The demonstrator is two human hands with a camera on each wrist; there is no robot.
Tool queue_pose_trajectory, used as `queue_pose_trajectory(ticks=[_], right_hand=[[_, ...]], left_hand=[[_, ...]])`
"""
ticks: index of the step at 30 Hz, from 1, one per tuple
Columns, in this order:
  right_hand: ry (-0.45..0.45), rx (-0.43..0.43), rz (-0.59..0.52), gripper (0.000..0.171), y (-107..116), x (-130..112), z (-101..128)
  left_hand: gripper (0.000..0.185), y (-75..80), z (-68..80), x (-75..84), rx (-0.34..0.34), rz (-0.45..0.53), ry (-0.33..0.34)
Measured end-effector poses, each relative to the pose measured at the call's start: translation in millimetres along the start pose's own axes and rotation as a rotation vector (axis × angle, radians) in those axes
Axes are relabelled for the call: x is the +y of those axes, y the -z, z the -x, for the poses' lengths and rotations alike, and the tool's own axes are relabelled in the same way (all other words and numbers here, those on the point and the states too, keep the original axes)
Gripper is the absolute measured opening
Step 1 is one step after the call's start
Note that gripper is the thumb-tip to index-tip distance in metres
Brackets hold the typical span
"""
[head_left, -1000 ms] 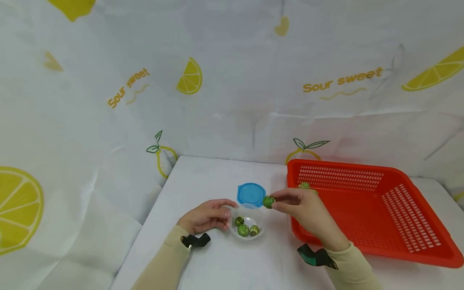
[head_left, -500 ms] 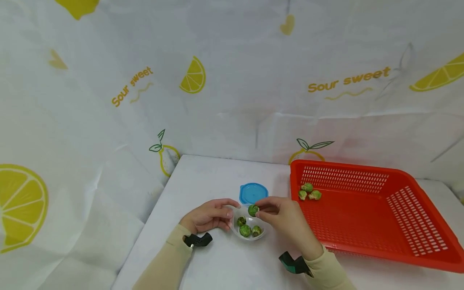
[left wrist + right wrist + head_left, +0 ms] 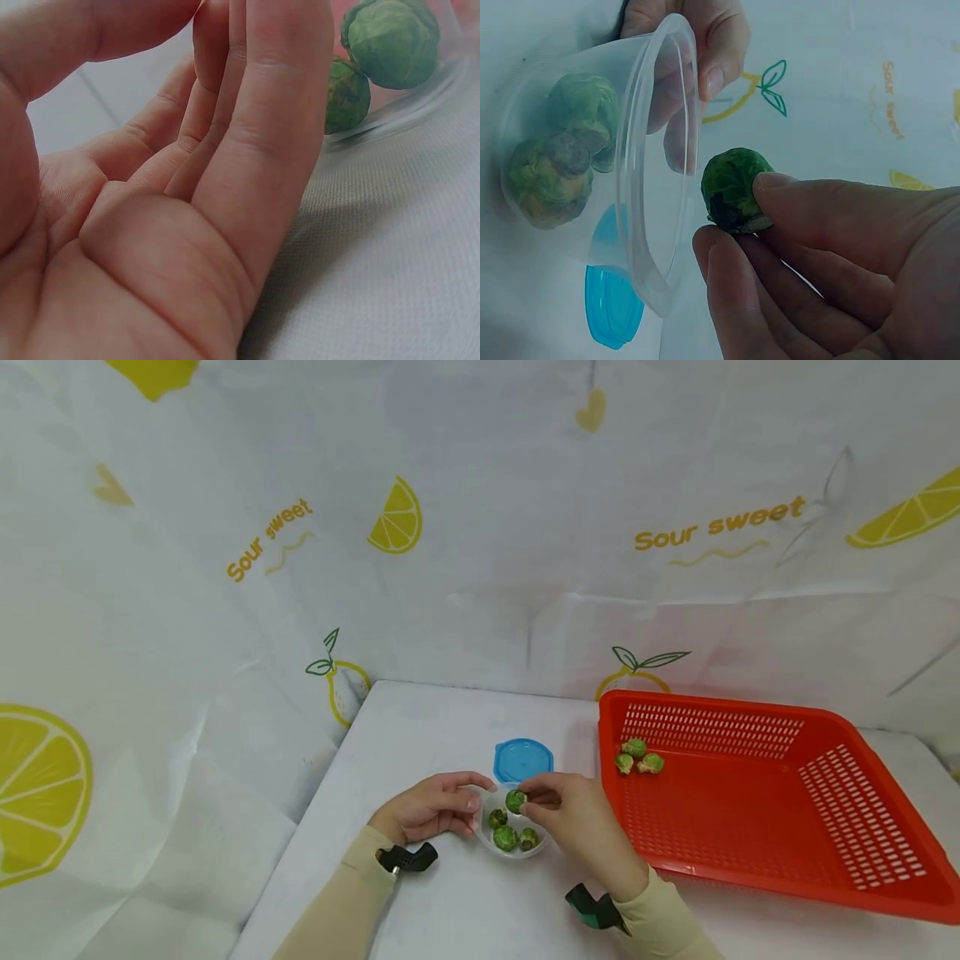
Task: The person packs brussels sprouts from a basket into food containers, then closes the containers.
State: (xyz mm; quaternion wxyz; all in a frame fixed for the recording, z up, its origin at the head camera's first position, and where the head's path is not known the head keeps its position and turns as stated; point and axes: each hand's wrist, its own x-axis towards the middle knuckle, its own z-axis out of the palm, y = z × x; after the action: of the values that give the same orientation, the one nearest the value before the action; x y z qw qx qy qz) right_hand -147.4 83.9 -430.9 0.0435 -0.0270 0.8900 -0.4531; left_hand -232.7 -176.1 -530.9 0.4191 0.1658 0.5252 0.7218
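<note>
My right hand point(image 3: 583, 817) pinches a Brussels sprout point(image 3: 736, 189) between thumb and fingertips, just above the open mouth of a clear plastic container point(image 3: 649, 247). At the container's left side, my left hand point(image 3: 433, 807) grips the rim, with the thumb near the edge and fingers against the outer wall. Inside the container lie three more Brussels sprouts point(image 3: 506, 837). Two of these sprouts point(image 3: 394, 43) also show through the wall in the left wrist view, close beside the left fingers.
A blue lid point(image 3: 523, 761) lies on the white table point(image 3: 442, 718) just behind the container. To the right stands a large red plastic basket point(image 3: 750, 810) with three Brussels sprouts point(image 3: 649, 763) in its far left corner. A lemon-printed sheet point(image 3: 487, 527) hangs behind the table.
My right hand has carried the Brussels sprout leftward from beside the basket to above the container. The left hand stays on the rim, and the sprouts in the basket have come into full view.
</note>
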Motion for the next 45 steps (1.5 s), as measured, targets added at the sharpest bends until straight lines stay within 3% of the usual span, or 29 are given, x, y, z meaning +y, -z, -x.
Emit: queue_pose_trajectory(ticks=[26,34,40,45], right_hand=[[0.004,0.030,0.116,0.016,-5,3,0],[-0.003,0.020,0.080,0.016,-3,2,2],[0.025,-0.027,0.006,0.015,13,-3,8],[0.076,-0.055,0.033,0.018,47,-9,13]], left_hand=[[0.036,-1.5,-0.3,0.1,0.002,0.009,0.002],[0.036,-2.9,-1.7,1.3,0.002,0.007,0.011],[0.035,-2.7,-2.1,0.7,-0.007,0.007,0.024],[0.036,-0.8,-0.8,0.5,0.002,-0.006,0.027]])
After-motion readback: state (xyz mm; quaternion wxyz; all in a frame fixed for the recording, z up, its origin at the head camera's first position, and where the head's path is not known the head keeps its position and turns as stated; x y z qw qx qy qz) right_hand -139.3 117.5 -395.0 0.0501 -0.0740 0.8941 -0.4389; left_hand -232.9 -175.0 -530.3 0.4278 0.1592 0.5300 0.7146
